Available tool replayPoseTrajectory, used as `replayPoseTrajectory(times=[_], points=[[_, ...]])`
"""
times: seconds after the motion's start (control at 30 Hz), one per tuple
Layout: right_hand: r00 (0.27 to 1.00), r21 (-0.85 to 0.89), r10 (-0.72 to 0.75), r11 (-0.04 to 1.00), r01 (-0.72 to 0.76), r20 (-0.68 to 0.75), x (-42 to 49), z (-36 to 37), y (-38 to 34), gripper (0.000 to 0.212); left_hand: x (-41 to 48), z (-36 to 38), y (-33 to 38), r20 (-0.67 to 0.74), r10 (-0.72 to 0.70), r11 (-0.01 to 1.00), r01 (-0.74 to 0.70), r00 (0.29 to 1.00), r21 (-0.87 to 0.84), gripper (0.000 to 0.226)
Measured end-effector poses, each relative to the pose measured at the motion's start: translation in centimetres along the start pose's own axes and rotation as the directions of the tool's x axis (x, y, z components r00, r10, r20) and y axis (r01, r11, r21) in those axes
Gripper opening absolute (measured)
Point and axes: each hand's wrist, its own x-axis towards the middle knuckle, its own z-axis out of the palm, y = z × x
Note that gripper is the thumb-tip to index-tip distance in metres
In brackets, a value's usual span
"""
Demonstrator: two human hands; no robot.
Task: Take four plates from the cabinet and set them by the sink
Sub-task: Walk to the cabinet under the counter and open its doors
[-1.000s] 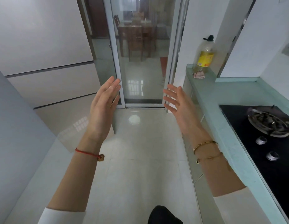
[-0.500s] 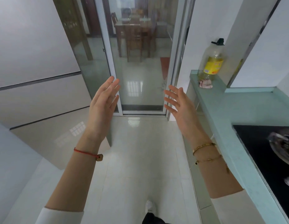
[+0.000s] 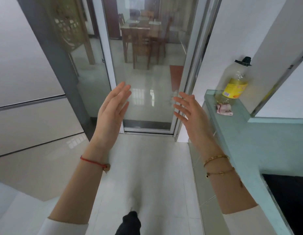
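Observation:
My left hand [image 3: 111, 112] is raised in front of me, palm turned inward, fingers straight and apart, holding nothing. My right hand [image 3: 191, 114] is held up opposite it, palm facing left, fingers spread, also holding nothing. Both hover over the kitchen floor in front of a glass sliding door [image 3: 147, 78]. No plates, cabinet interior or sink are in view.
A pale green counter [image 3: 259, 146] runs along the right, with a yellow-labelled oil bottle [image 3: 235, 83] and a small pink cloth [image 3: 223, 110] at its far end. A black hob edge [image 3: 289, 195] shows at lower right. Tiled wall stands to the left; a dining table lies beyond the glass.
The view has moved forward toward the glass door and turned left; the hob has slid mostly out of frame. Both hands keep the same raised, open pose.

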Motion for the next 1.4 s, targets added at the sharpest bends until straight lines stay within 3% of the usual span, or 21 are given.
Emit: replayPoseTrajectory(times=[0.2, 0.37, 0.67, 0.83, 0.97, 1.2, 1.4], points=[[0.998, 0.023, -0.006, 1.000, 0.007, -0.064, 9.2, 0.2, 1.3, 0.042, 11.0, -0.5, -3.4, 0.040, -0.040, 0.999, 0.041, 0.998, -0.035, 0.044], [0.982, 0.079, -0.037, 0.996, 0.052, -0.186, 17.5, 0.1, 2.0, 0.034, 21.6, -0.2, -5.6, 0.170, -0.078, 0.994, 0.089, 0.982, -0.062, 0.042], [0.877, 0.048, -0.092, 0.990, 0.130, -0.471, 27.0, -3.2, 2.4, 0.040, 36.0, 4.3, -10.2, 0.408, -0.194, 0.969, 0.238, 0.892, -0.061, 0.036], [0.783, 0.008, -0.101, 0.991, 0.134, -0.614, 30.2, -6.7, 2.6, 0.045, 41.3, 8.6, -13.7, 0.536, -0.277, 0.940, 0.340, 0.798, -0.021, 0.033], [0.708, 0.006, -0.116, 0.986, 0.167, -0.697, 32.4, -9.6, 3.1, 0.043, 44.3, 12.4, -15.8, 0.632, -0.281, 0.938, 0.346, 0.722, 0.021, 0.047], [0.600, -0.010, -0.112, 0.985, 0.171, -0.792, 35.1, -13.3, 2.8, 0.041, 49.0, 18.1, -20.1, 0.734, -0.307, 0.920, 0.385, 0.606, 0.066, 0.042], [0.450, -0.039, -0.111, 0.985, 0.166, -0.886, 35.8, -14.6, 2.8, 0.040, 51.6, 21.5, -22.5, 0.821, -0.340, 0.876, 0.472, 0.458, 0.100, 0.044]])
